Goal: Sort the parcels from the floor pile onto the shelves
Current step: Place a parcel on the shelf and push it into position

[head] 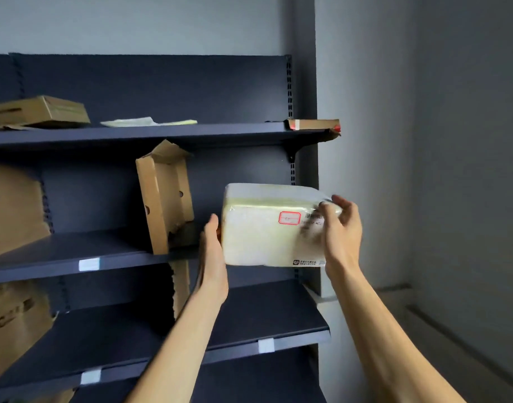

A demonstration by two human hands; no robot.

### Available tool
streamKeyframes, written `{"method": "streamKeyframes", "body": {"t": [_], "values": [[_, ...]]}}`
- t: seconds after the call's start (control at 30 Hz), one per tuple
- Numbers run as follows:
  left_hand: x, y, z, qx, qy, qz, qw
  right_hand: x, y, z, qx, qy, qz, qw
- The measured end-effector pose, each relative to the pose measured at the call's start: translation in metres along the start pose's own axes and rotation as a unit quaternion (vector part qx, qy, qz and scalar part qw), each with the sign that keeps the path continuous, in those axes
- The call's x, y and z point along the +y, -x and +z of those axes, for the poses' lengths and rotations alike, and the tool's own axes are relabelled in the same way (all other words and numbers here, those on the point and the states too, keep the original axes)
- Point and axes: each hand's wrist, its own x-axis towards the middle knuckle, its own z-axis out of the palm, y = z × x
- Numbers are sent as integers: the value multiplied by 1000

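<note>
- Head view: both your arms reach forward and up toward the shelving, forearms bare, hands set apart with the load between them.
- Your left hand point(211, 251) stands on edge, fingers straight, its palm pressed flat to the left face of the white parcel point(261, 228).
- Your right hand point(341, 228) is blurred; its fingers curl over the parcel's upper right corner and grip it.
- The parcel sits level between your hands at the right end of the middle shelf point(75, 254); whether it rests on the shelf cannot be told.
- A torn cardboard box point(165, 199) stands upright on that shelf, just left of your left hand.
</note>
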Motion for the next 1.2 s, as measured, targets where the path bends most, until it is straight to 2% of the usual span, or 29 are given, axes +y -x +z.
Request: {"method": "streamKeyframes", "body": {"t": [0.2, 0.33, 0.53, 0.67, 0.77, 1.0, 1.2], "values": [[17, -58, 22, 50, -154, 57, 985, 27, -54, 49, -66, -58, 2, 996], [10, -96, 18, 69, -187, 71, 977, 47, -81, 77, -111, -53, -9, 992], [-27, -159, 2, 66, -235, 37, 969, 112, -109, 106, -169, 51, -58, 983], [-47, -194, -9, 42, -293, 3, 955, 147, -125, 121, -208, 154, -120, 958], [-56, -224, -16, 20, -332, -10, 943, 160, -148, 138, -233, 205, -111, 944], [-85, -293, -32, 33, -448, -27, 893, 181, -181, 167, -264, 280, -85, 919], [-69, -283, -23, -7, -511, -40, 859, 188, -192, 171, -277, 288, -95, 912]]}}
